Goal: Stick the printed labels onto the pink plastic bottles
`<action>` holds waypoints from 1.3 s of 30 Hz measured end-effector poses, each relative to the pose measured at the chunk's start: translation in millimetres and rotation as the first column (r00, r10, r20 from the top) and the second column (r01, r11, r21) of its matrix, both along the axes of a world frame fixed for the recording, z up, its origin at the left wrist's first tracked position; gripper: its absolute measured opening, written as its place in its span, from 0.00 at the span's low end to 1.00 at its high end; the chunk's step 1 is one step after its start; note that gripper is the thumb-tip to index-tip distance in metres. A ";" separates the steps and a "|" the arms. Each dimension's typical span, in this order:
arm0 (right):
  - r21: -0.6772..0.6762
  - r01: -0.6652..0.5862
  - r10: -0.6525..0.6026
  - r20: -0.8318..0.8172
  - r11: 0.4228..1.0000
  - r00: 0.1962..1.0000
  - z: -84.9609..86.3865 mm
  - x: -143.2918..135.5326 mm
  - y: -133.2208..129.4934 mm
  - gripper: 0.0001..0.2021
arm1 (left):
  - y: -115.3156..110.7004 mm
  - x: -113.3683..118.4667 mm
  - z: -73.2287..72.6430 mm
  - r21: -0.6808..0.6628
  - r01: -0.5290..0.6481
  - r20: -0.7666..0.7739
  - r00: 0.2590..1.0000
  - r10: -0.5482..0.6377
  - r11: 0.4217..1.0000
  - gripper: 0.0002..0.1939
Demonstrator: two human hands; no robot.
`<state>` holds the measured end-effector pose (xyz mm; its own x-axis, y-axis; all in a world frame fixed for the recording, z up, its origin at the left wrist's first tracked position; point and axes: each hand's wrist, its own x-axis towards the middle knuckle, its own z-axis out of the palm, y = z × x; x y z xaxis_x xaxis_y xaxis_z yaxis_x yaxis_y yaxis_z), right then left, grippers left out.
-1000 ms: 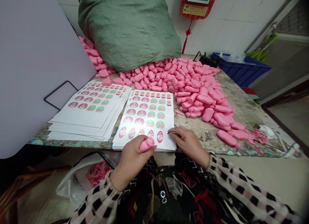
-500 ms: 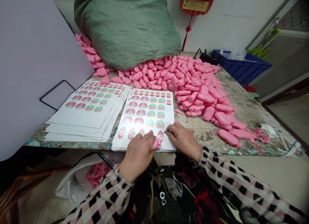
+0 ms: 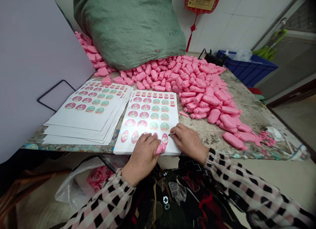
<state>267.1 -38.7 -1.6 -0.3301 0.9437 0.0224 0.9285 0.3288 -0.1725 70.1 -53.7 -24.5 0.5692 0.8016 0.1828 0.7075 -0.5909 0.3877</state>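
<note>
My left hand (image 3: 144,155) is closed around a small pink plastic bottle (image 3: 159,149), whose neck end shows past the fingers. It rests over the lower part of a sticker sheet (image 3: 119,146) lying at the table's front edge. My right hand (image 3: 189,141) is at the sheet's right side, thumb and finger pinched together. A tiny dark tip shows at those fingertips; what it belongs to is hidden. Just left of them is a pink oval sticker (image 3: 164,139) in the bottom row. My left hand covers part of that row.
A large heap of pink bottles (image 3: 197,87) spreads across the back and right. Behind it bulges a green sack (image 3: 130,28). More sticker sheets (image 3: 76,120) are piled at left, beside a grey panel (image 3: 37,58). A blue crate (image 3: 249,71) stands back right; a plastic bag (image 3: 71,189) sits below.
Both hands stay almost in place. The left hand and bottle have shifted very slightly; a thin pale edge now shows at the right fingertips. The view has moved a little.
</note>
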 end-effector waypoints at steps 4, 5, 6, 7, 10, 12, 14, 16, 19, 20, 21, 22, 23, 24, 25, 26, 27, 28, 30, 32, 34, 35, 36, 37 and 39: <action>-0.002 -0.003 0.003 0.003 1.000 1.000 -0.5 0.1 0.3 0.12 | 0.5 -0.5 -0.3 -0.028 -0.004 0.019 1.000 0.004 1.000 0.13; -0.001 -0.006 0.006 0.009 1.000 1.000 -0.8 0.2 0.4 0.12 | 0.4 -0.6 -0.1 -0.029 -0.008 0.014 1.000 0.008 1.000 0.13; 0.001 -0.009 0.009 0.015 1.000 1.000 -1.0 0.3 0.5 0.12 | 0.3 -0.5 0.2 -0.029 -0.010 0.007 1.000 0.010 1.000 0.13; 0.004 -0.011 0.011 0.020 1.000 1.000 -1.1 0.5 0.6 0.13 | 0.1 -0.5 0.5 -0.027 -0.011 -0.003 1.000 0.011 1.000 0.13; 0.000 -0.018 0.018 0.026 1.000 1.000 -0.7 1.2 0.7 0.13 | -0.6 -0.3 1.5 -0.019 -0.012 -0.024 1.000 0.012 1.000 0.13; -0.012 -0.024 0.024 0.017 1.000 1.000 -0.2 1.9 0.6 0.13 | -0.9 -0.4 1.1 -0.010 -0.013 -0.029 1.000 0.013 1.000 0.13; -0.028 -0.027 0.026 -0.006 0.999 1.000 -0.2 2.9 0.3 0.12 | -1.1 -0.6 -0.3 0.000 -0.014 -0.034 0.999 0.014 1.000 0.13; -0.045 -0.025 0.023 -0.047 0.999 0.999 -1.6 4.2 -0.4 0.11 | -1.1 -0.8 -2.2 0.012 -0.016 -0.039 0.999 0.016 1.000 0.13; -0.062 -0.021 0.012 -0.138 0.998 0.990 -7.1 5.1 -3.3 0.09 | -1.0 -0.9 -4.9 0.028 -0.021 -0.044 0.999 0.022 0.999 0.13; -0.060 -0.009 -0.001 -0.172 0.998 0.985 -9.6 4.7 -5.0 0.09 | -0.9 -0.9 -5.7 0.032 -0.023 -0.045 0.999 0.024 0.999 0.13; -0.056 0.011 -0.023 -0.206 0.998 0.978 -12.1 3.9 -7.1 0.08 | -0.9 -0.9 -6.4 0.037 -0.027 -0.046 0.999 0.028 0.999 0.13; -0.048 0.041 -0.051 -0.236 0.998 0.970 -14.5 2.6 -9.6 0.07 | -0.8 -0.8 -7.1 0.041 -0.030 -0.048 0.998 0.032 0.999 0.13; -0.041 0.075 -0.083 -0.260 0.996 0.962 -16.6 0.9 -12.4 0.07 | -0.7 -0.8 -7.8 0.045 -0.033 -0.048 0.998 0.035 0.998 0.13; -0.034 0.110 -0.115 -0.276 0.993 0.954 -18.1 -1.1 -15.5 0.06 | -0.7 -0.8 -8.4 0.047 -0.034 -0.047 0.998 0.036 0.998 0.13; -0.028 0.141 -0.143 -0.285 0.990 0.948 -19.1 -3.4 -18.7 0.06 | -0.6 -0.9 -9.0 0.047 -0.033 -0.046 0.998 0.035 0.998 0.13; -0.024 0.165 -0.165 -0.288 0.986 0.943 -19.5 -5.8 -22.0 0.06 | -0.6 -1.0 -9.7 0.045 -0.032 -0.046 0.998 0.034 0.998 0.13; -0.022 0.183 -0.182 -0.286 0.983 0.941 -19.5 -8.1 -25.2 0.06 | -0.6 -1.2 -10.3 0.042 -0.031 -0.046 0.998 0.033 0.999 0.13; -0.024 0.195 -0.194 -0.283 0.980 0.939 -19.2 -10.3 -28.3 0.07 | -0.5 -1.4 -10.9 0.039 -0.031 -0.047 0.998 0.033 0.999 0.13; -0.031 0.212 -0.213 -0.275 0.977 0.938 -18.6 -14.1 -33.6 0.07 | -0.5 -1.8 -11.9 0.038 -0.034 -0.047 0.998 0.036 0.999 0.14; -0.041 0.227 -0.229 -0.271 0.973 0.935 -18.6 -17.1 -37.8 0.07 | -0.6 -1.9 -12.5 0.039 -0.036 -0.042 0.998 0.037 0.999 0.13; -0.045 0.234 -0.238 -0.274 0.971 0.932 -19.2 -19.5 -40.9 0.07 | -0.9 -1.8 -12.5 0.036 -0.036 -0.039 0.999 0.038 0.999 0.13; -0.045 0.234 -0.238 -0.277 0.971 0.931 -19.6 -20.5 -42.2 0.07 | -1.1 -1.6 -12.4 0.034 -0.039 -0.038 0.998 0.040 0.999 0.13; -0.045 0.232 -0.235 -0.279 0.972 0.931 -20.0 -21.4 -43.2 0.07 | -1.3 -1.4 -12.1 0.032 -0.041 -0.039 0.998 0.043 0.999 0.13; -0.044 0.227 -0.230 -0.280 0.973 0.932 -20.4 -22.1 -43.9 0.07 | -1.6 -1.2 -11.8 0.029 -0.045 -0.039 0.998 0.046 0.999 0.13; -0.044 0.219 -0.222 -0.276 0.975 0.935 -21.0 -22.8 -44.6 0.07 | -2.1 -1.0 -10.9 0.026 -0.051 -0.038 0.998 0.052 0.998 0.13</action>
<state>244.3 -83.2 -22.6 -0.0961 0.9928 0.0712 0.8920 0.1176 -0.4365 69.0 -55.7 -35.4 0.5340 0.8256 0.1822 0.7515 -0.5622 0.3452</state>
